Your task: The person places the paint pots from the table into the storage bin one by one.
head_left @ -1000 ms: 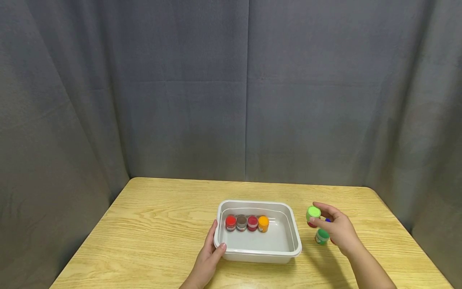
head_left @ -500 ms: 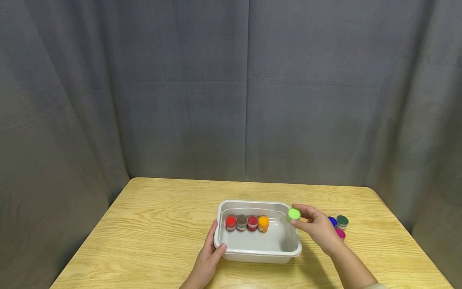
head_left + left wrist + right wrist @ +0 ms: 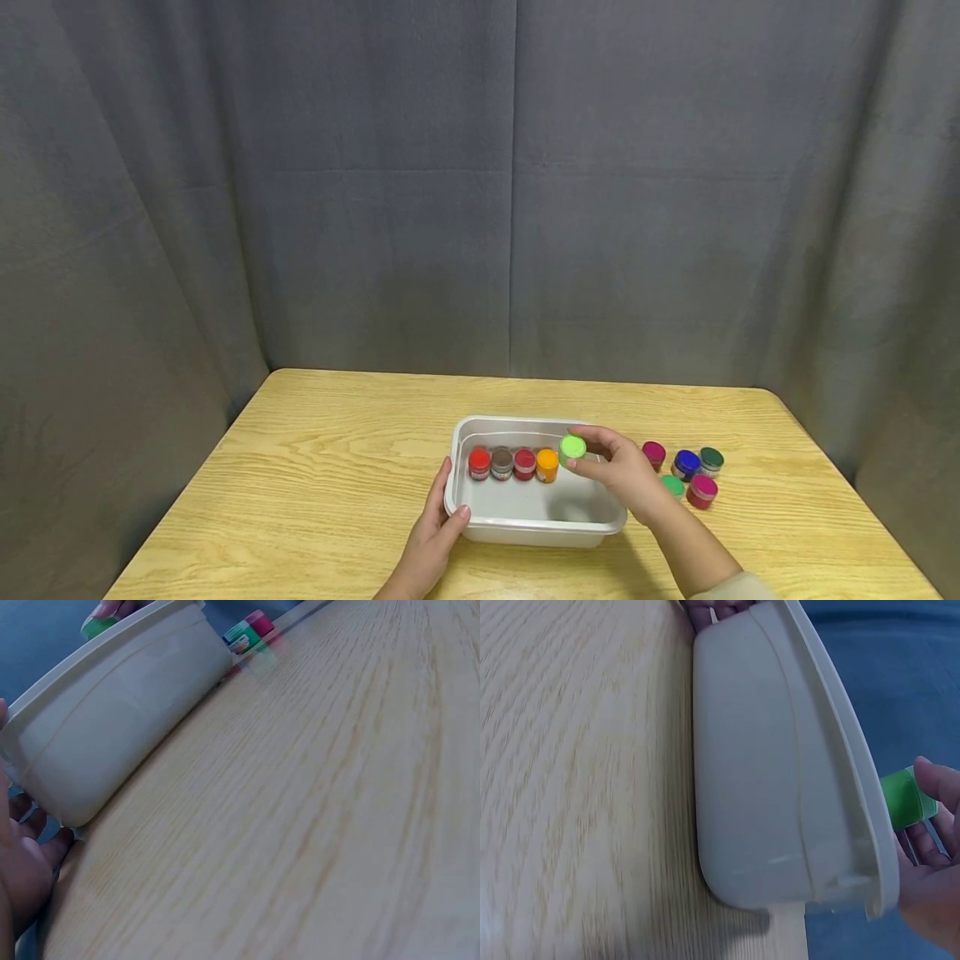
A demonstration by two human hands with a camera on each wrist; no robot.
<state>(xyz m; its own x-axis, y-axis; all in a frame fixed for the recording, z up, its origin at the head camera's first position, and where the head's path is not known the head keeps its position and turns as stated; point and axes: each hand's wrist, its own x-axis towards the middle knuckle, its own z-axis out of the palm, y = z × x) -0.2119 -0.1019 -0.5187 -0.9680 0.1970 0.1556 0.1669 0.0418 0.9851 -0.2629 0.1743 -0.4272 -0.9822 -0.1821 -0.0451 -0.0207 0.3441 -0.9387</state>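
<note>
A white plastic tub (image 3: 536, 527) stands on the table, and my left hand (image 3: 429, 537) grips its near left corner, thumb over the rim and fingers along the outer side. My right hand (image 3: 626, 477) pinches a light green paint jar (image 3: 572, 448) between thumb and fingers, over the tub's right part. In the right wrist view the green jar (image 3: 904, 799) shows just past the rim. Inside the tub, a row runs from a red jar (image 3: 479, 463) through a brown jar (image 3: 502, 464) and a dark red jar (image 3: 525, 464) to an orange jar (image 3: 547, 466), beside the held one.
Right of the tub several jars stand on the wooden table (image 3: 337, 467): a magenta jar (image 3: 654, 454), a blue jar (image 3: 686, 465), a dark green jar (image 3: 711, 461), a green jar (image 3: 672, 486) and a pink jar (image 3: 702, 492). Grey curtains (image 3: 390, 250) surround the table.
My right hand has carried the light green jar leftward from the group of jars, across the tub's right rim, to beside the orange jar. My left hand and the tub stay put.
</note>
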